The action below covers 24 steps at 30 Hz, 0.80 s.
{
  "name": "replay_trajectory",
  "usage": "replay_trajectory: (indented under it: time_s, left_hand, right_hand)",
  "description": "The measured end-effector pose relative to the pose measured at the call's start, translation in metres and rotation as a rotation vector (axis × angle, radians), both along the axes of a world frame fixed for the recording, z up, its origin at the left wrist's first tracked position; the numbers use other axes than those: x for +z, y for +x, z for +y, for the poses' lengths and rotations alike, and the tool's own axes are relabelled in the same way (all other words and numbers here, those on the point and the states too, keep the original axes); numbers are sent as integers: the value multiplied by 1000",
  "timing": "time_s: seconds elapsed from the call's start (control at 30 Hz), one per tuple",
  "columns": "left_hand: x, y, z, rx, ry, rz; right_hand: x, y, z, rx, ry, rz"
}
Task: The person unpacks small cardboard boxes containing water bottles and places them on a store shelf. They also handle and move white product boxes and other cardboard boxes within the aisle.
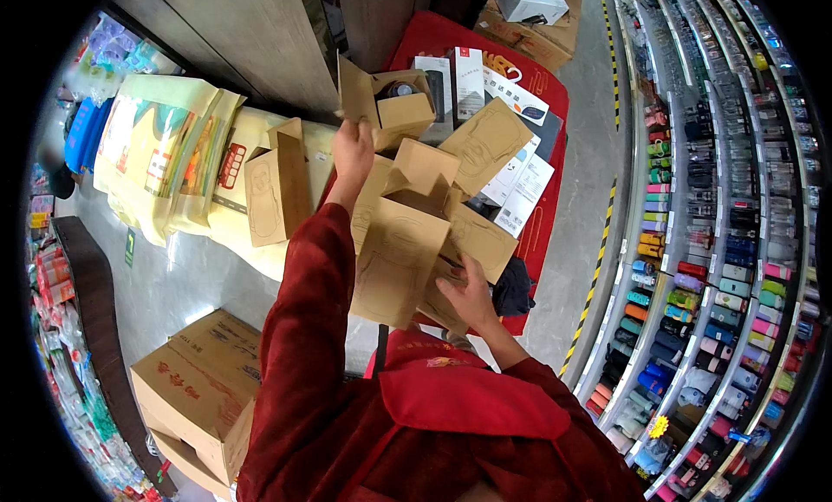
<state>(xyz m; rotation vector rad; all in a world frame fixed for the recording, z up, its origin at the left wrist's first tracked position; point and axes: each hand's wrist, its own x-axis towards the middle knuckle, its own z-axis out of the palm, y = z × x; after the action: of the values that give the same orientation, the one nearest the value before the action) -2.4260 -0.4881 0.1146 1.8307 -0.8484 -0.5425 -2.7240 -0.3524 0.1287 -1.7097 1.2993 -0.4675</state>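
Observation:
My left hand (353, 152) pinches the raised flap of an open brown cardboard box (407, 115). The dark round top of an item (404, 89) shows inside it. Nearer to me stands a tall brown box (399, 261) with its top flaps up; its inside is dark. My right hand (469, 295) is beside that box with its fingers apart, over a lower brown carton (443, 300) and close to another brown carton (484, 242). Whether its fingertips touch them I cannot tell. A further brown box with line drawing (494, 144) lies tilted on the pile.
A red-covered table (552, 112) bears white product boxes (526, 193) and dark cloth (513, 287). Left are an open carton (276, 190) on a yellow cover (318, 144) and a large carton (195, 378) on the floor. Shelves of bottles (689, 294) line the right.

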Motion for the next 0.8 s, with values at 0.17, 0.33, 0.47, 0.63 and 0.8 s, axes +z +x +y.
replay_trajectory:
  time_s: [0.17, 0.33, 0.47, 0.63, 0.8]
  left_hand:
    - [-6, 2, 31, 105, -280, 483]
    - [-38, -5, 67, -49, -308, 505]
    - [-63, -2, 86, -88, -78, 432]
    - [-67, -10, 114, -91, -15, 140]
    - [-44, -26, 129, -118, -16, -111]
  right_hand:
    - [19, 8, -15, -112, 158, -139]
    - [3, 10, -24, -87, -1, -124]
    - [26, 31, -35, 102, -147, -21]
    - [28, 52, -47, 158, -293, -34]
    - [55, 104, -129, 108, -559, -44]
